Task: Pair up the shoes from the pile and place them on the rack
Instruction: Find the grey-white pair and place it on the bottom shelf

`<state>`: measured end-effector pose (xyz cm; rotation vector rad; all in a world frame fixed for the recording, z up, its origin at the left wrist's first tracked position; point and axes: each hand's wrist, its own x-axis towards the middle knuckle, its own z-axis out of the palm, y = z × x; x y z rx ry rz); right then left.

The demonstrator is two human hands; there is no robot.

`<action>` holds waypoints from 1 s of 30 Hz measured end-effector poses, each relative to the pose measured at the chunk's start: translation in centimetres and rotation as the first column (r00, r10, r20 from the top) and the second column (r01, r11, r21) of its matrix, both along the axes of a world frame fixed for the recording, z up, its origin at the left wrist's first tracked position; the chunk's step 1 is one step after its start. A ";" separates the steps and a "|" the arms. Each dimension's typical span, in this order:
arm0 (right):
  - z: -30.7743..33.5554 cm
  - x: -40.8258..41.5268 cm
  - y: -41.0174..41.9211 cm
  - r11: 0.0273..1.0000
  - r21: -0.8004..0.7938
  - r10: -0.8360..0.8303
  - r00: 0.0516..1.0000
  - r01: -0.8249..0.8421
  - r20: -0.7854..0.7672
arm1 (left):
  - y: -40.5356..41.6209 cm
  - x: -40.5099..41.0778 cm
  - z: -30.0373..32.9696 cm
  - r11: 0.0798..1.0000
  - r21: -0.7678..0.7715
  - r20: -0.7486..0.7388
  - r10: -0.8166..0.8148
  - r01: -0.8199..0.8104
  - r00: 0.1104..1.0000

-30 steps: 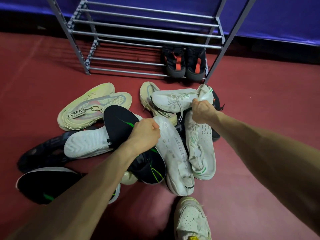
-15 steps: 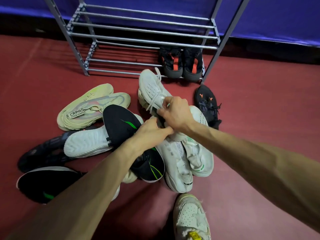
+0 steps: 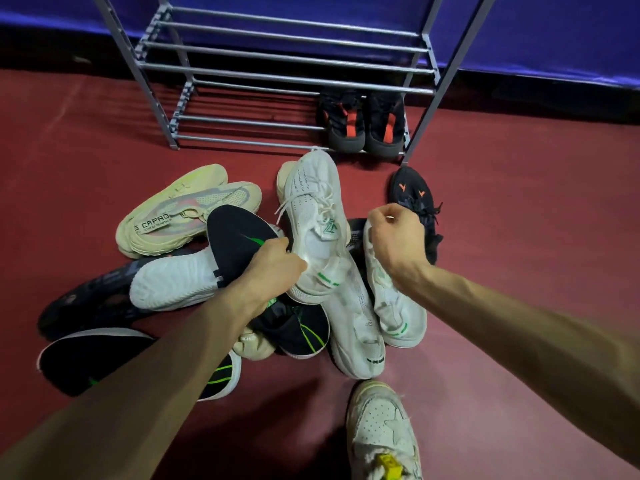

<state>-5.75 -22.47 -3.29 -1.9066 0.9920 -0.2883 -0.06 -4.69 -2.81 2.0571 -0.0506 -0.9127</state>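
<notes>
My left hand (image 3: 273, 268) grips the heel of a white sneaker with green marks (image 3: 315, 209), which points toward the rack. To its right, my right hand (image 3: 398, 237) is closed over the front of a matching white-and-green sneaker (image 3: 394, 310) lying in the pile. The grey metal rack (image 3: 287, 57) stands at the back, with a black-and-red pair (image 3: 363, 126) on its lowest tier at the right. The pile also holds beige shoes (image 3: 180, 216), black shoes with green stripes (image 3: 239, 237), and a plain white shoe (image 3: 356, 334).
A black shoe with orange marks (image 3: 415, 195) lies by the rack's right leg. Another black-and-green shoe (image 3: 100, 362) and a dark shoe (image 3: 83, 306) lie at the left. A foot in a white sneaker (image 3: 381, 431) stands on the red floor. A blue wall runs behind the rack.
The white sneaker passed from my right hand to my left and now points at the rack. My right hand moved right onto the second white-and-green sneaker.
</notes>
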 end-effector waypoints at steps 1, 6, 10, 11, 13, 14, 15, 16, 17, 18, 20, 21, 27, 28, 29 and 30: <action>-0.4 -0.7 -0.8 1.000 0.009 -0.020 0.999 0.020 -0.035 | -0.2 0.1 -0.3 1.000 -0.012 -0.019 0.015 -0.015 1.000; -2.1 -4.5 -4.6 0.996 -0.091 -0.025 0.945 -0.005 -0.326 | -1.3 -0.3 -1.2 0.999 -0.041 -0.049 0.015 -0.017 0.999; -3.8 -7.0 -5.1 0.997 -0.031 -0.074 0.828 0.068 -0.556 | -3.2 -1.5 0.5 1.000 -0.005 0.034 -0.027 0.027 0.999; -3.8 -7.6 -4.8 0.998 0.024 -0.029 0.791 0.056 -0.611 | -3.6 -1.7 0.6 0.999 -0.004 0.052 -0.031 0.032 0.998; -3.6 -8.5 -4.2 0.989 0.130 0.141 0.708 -0.070 -0.692 | -4.3 -1.8 0.8 0.999 -0.004 0.074 -0.042 0.042 0.996; -3.4 -8.8 -4.0 0.978 0.163 0.209 0.672 -0.131 -0.710 | -4.6 -1.9 0.8 0.999 -0.006 0.074 -0.044 0.045 0.996; -3.3 -9.0 -3.9 0.972 0.177 0.235 0.658 -0.154 -0.716 | -4.7 -1.9 0.7 0.999 -0.004 0.075 -0.041 0.041 0.996; -3.4 -9.0 -4.0 0.972 0.175 0.235 0.663 -0.156 -0.711 | -4.8 -2.0 0.8 0.999 0.003 0.076 -0.037 0.036 0.996; -3.6 -9.0 -4.2 0.974 0.165 0.224 0.667 -0.152 -0.711 | -4.8 -1.9 0.7 1.000 0.010 0.073 -0.027 0.026 0.997; -3.5 -8.9 -4.3 0.977 0.154 0.213 0.671 -0.147 -0.711 | -4.7 -1.9 0.5 1.000 0.013 0.065 -0.014 0.013 0.998; -3.7 -8.9 -4.5 0.980 0.164 0.194 0.704 -0.110 -0.684 | -4.4 -1.8 0.0 1.000 0.002 0.036 0.016 -0.016 0.999; -3.8 -9.0 -4.7 0.980 0.182 0.177 0.744 -0.075 -0.644 | -4.2 -1.6 -0.2 1.000 -0.009 0.021 0.027 -0.027 0.999; -3.9 -8.8 -5.0 0.968 0.248 0.034 0.956 0.041 -0.291 | -3.7 -1.1 -0.1 0.990 -0.076 0.018 0.118 -0.116 0.993; -3.7 -8.4 -5.0 0.954 0.298 0.021 0.975 0.047 -0.223 | -3.7 -1.1 0.0 0.988 -0.090 0.040 0.131 -0.127 0.991; -3.5 -7.9 -5.1 0.942 0.334 0.016 0.985 0.043 -0.174 | -3.8 -1.1 0.3 0.984 -0.110 0.058 0.145 -0.138 0.988; -3.1 -7.3 -5.0 0.935 0.354 0.016 0.990 0.034 -0.137 | -3.8 -0.9 0.4 0.978 -0.134 0.072 0.168 -0.158 0.983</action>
